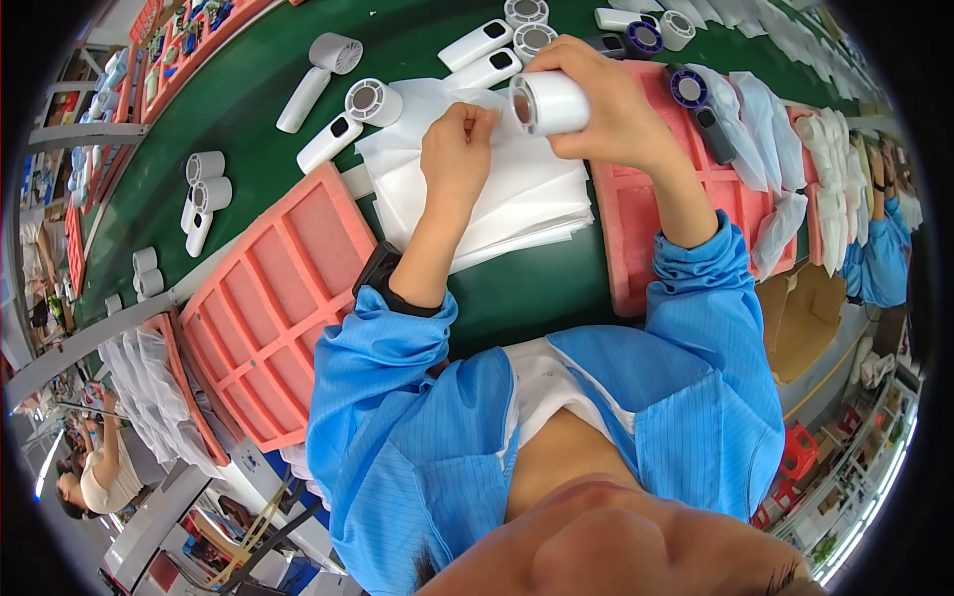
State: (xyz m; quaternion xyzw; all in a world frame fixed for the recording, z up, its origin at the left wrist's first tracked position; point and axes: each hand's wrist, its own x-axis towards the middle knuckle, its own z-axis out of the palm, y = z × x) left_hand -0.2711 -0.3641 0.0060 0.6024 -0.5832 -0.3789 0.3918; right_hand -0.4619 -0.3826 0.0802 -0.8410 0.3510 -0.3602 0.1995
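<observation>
My right hand (606, 104) grips a white handheld fan (549, 102) by its round head, held above a stack of white sheets (517, 194) on the green belt (248, 89). My left hand (457, 149) has its fingers pinched together just left of the fan, over the top sheet; whether it holds a sheet edge is unclear. A dark watch sits on my left wrist. Both forearms wear blue sleeves.
An empty pink tray (273, 298) lies at the left and another pink tray (636, 228) at the right with bagged fans. Several white fans (318, 74) lie loose on the belt. Other people in blue sleeves (879, 248) work at the right and lower left.
</observation>
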